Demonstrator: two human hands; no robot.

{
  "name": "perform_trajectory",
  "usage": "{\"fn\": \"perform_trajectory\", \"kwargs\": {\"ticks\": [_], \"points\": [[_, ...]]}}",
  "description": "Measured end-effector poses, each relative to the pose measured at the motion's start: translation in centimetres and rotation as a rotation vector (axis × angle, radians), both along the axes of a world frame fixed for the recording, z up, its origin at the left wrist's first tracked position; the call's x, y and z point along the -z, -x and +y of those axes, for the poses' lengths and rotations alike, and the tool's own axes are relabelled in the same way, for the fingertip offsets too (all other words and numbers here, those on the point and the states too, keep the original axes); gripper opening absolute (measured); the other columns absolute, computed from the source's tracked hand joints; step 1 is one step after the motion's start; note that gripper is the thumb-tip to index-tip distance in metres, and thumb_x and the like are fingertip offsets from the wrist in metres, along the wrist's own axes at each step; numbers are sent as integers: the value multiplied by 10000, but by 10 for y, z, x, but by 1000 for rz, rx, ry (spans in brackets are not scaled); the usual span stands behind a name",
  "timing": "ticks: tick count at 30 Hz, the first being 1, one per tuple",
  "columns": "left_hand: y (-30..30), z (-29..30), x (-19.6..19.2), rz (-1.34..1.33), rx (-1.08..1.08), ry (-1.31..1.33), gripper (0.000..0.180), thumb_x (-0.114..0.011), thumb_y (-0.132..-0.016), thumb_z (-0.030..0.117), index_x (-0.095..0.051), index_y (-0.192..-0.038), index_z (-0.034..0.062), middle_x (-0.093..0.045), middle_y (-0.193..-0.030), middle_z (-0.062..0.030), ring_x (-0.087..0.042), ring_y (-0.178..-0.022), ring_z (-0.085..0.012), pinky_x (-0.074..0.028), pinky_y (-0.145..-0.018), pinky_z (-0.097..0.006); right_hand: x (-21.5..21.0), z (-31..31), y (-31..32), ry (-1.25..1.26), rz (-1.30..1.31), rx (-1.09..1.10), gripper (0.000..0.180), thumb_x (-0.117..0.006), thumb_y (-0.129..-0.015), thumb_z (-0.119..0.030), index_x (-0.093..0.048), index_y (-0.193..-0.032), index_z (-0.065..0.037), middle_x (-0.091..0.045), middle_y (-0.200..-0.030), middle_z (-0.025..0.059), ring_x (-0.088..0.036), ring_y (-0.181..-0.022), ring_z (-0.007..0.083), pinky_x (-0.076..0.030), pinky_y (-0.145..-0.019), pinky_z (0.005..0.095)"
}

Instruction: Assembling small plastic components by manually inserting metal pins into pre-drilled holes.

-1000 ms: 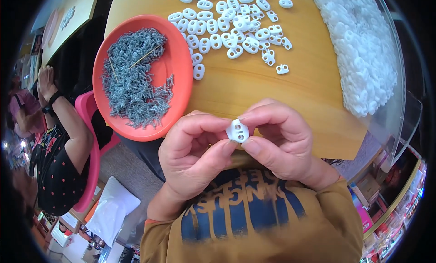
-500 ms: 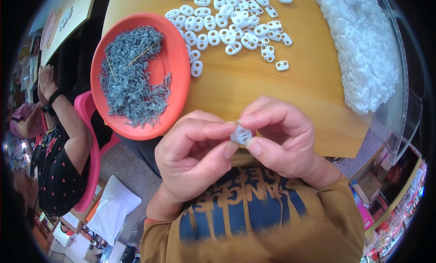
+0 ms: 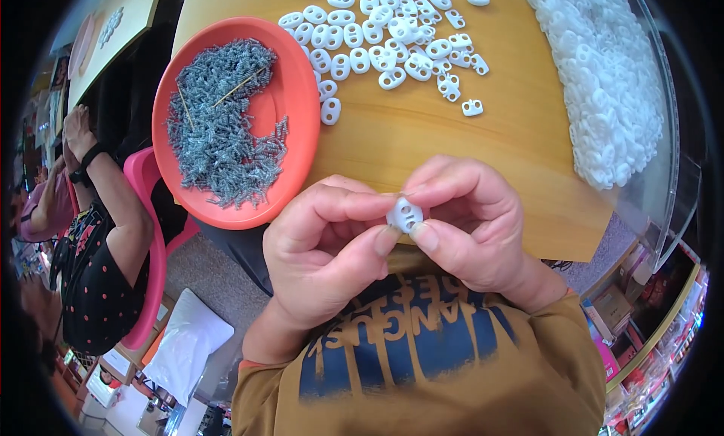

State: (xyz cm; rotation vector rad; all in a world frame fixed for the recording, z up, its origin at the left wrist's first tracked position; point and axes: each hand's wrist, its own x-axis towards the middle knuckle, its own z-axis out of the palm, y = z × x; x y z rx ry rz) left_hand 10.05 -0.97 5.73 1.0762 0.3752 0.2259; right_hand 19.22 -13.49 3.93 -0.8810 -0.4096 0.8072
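Observation:
Between my two hands, close in front of my chest, is a small white plastic cord lock (image 3: 408, 214) with two round holes showing. My left hand (image 3: 332, 244) pinches it from the left with thumb and forefinger. From the right, my right hand (image 3: 471, 225) grips the same piece with its thumb and fingertips. Many similar white two-holed pieces (image 3: 352, 36) lie scattered at the far middle of the table. Small metal springs (image 3: 226, 138) are heaped in a red-orange oval dish (image 3: 300, 153) to the left of my hands.
A clear bin (image 3: 673, 202) on the right holds a big heap of white plastic parts (image 3: 607, 97). Two thin sticks lie on the springs. At the left, another person (image 3: 105, 240) sits on a pink chair (image 3: 154, 263). A white bag (image 3: 188, 349) rests on the floor.
The cord lock has turned slightly in my fingers, so its holes face up more plainly. Both hands stay almost in place, still pinching it.

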Motion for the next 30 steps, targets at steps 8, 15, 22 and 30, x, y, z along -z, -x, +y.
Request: {"fn": "perform_trajectory", "kwargs": {"ticks": [8, 15, 22, 30], "points": [[3, -13, 9, -32, -99, -318, 257, -607, -714, -110, -560, -945, -10, -547, -870, -92, -534, -668, -81, -413, -528, -165, 0, 0, -1, -19, 99, -40, 198, -473, -788, 102, -512, -966, 23, -535, -882, 92, -558, -749, 132, -476, -659, 248], [-3, -8, 5, -20, -30, -58, 204, -572, -747, -107, -558, -937, -36, -541, -880, -98, -547, -633, -73, -442, -513, -166, 1, -2, -2, -26, 133, -32, 190, -466, -790, 103, -500, -960, 25, -536, -867, 85, -559, -729, 130, -476, -654, 245], [1, -17, 9, -59, -80, -120, 229, -556, -758, -108, -529, -974, -36, -526, -917, -109, -553, -633, -82, -459, -531, -170, 1, -3, 0, 13, 152, -36, 182, -467, -803, 74, -490, -974, 19, -547, -825, 61, -550, -709, 103, -473, -642, 232], [0, -17, 15, -93, -55, -136, 264, -542, -766, -107, -495, -1017, -38, -517, -932, -122, -567, -685, -105, -474, -553, -184, -1, -3, 1, 52, 227, -24, 167, -480, -809, 43, -492, -974, 19, -548, -809, 46, -541, -696, 82, -467, -629, 212]]}}
